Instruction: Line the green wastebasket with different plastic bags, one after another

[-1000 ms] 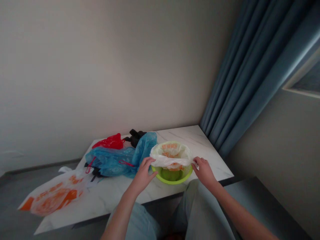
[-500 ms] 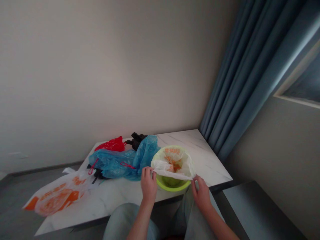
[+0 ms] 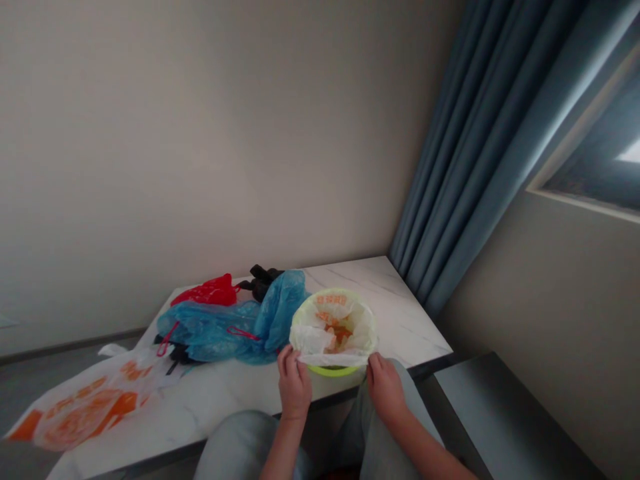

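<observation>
A yellow-green bin point(image 3: 334, 371) stands near the front edge of the marble-patterned table, lined with a white plastic bag point(image 3: 310, 340) that has orange print inside. My left hand point(image 3: 294, 383) pinches the bag's edge at the bin's near left side. At the near right side, my right hand point(image 3: 384, 383) grips the same edge. The bag's near edge is stretched between both hands across the front of the rim, and only a strip of the bin shows below it. Elsewhere around the rim, the bag covers most of it.
A crumpled blue plastic bag point(image 3: 225, 330) lies left of the bin, with a red bag point(image 3: 210, 291) and a black bag point(image 3: 261, 283) behind it. A white-and-orange bag point(image 3: 95, 400) hangs over the table's point(image 3: 225, 390) left edge. A blue curtain point(image 3: 450, 167) hangs at right.
Both hands have drawn the bag's near edge outward and down over the front rim, so less of the bin's front shows. The whole view has shifted slightly.
</observation>
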A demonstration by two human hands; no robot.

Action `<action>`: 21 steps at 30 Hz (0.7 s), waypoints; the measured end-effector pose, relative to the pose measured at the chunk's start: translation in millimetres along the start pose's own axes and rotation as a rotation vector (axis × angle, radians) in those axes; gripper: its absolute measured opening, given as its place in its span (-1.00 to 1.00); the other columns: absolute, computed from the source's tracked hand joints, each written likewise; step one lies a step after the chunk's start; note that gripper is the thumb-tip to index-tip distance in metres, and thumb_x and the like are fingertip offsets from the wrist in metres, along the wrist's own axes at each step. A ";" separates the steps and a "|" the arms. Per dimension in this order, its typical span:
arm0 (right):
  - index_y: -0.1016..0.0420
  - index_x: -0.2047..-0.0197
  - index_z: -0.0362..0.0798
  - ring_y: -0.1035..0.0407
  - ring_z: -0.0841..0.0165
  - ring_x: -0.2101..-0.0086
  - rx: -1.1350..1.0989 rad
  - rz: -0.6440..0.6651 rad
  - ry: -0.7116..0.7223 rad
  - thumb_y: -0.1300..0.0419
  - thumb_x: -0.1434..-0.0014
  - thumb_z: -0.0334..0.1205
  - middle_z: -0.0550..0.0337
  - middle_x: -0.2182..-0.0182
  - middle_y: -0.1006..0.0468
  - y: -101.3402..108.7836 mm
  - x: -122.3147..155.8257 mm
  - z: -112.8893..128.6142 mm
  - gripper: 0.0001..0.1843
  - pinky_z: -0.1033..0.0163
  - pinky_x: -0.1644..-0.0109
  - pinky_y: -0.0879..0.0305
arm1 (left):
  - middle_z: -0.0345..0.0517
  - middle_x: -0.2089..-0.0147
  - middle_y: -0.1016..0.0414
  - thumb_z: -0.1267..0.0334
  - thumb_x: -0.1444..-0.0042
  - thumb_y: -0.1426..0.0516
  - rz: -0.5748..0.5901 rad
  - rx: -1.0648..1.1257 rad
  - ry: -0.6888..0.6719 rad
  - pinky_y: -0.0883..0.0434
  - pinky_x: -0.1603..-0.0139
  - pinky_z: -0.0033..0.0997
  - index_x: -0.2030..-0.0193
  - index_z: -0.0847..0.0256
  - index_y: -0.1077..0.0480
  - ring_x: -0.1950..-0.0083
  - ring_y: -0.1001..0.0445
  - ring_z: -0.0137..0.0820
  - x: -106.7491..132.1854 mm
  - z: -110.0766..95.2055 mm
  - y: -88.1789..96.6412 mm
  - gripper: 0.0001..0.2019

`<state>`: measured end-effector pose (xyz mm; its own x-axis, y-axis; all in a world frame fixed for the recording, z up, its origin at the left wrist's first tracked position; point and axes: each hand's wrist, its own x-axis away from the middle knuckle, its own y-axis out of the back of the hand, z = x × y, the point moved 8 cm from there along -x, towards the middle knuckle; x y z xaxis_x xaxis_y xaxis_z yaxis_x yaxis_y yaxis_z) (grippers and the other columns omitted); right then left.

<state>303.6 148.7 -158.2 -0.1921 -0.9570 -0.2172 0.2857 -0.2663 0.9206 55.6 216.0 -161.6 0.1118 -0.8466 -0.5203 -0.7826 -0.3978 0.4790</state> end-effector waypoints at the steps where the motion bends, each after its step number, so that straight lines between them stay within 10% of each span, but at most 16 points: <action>1: -0.47 0.18 0.01 -0.44 0.18 0.22 0.010 0.025 0.009 0.03 -0.31 -0.43 0.04 0.20 -0.58 -2.3 -0.7 1.1 -0.73 0.17 0.14 -0.25 | 0.17 -0.19 -0.29 0.27 -0.30 0.08 0.005 0.006 0.002 -0.32 -0.29 -0.01 0.02 0.16 -0.29 -0.27 -0.33 -0.15 3.6 4.0 -1.0 -0.80; 21: -0.50 0.14 -0.02 -0.49 0.25 0.26 -0.232 0.094 -0.087 0.02 -0.29 -0.38 0.04 0.16 -0.60 -23.3 -20.9 -11.2 -0.73 0.23 0.18 -0.24 | 0.13 -0.05 -0.41 0.22 -0.22 0.00 0.094 0.105 0.170 -0.36 -0.20 0.02 0.09 0.19 -0.41 -0.14 -0.42 -0.07 24.5 36.9 -30.7 -0.77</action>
<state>311.4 173.7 -178.7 -0.2316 -0.9680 -0.0961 0.5119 -0.2053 0.8342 59.8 220.6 -215.1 0.1302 -0.9291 -0.3462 -0.8527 -0.2831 0.4391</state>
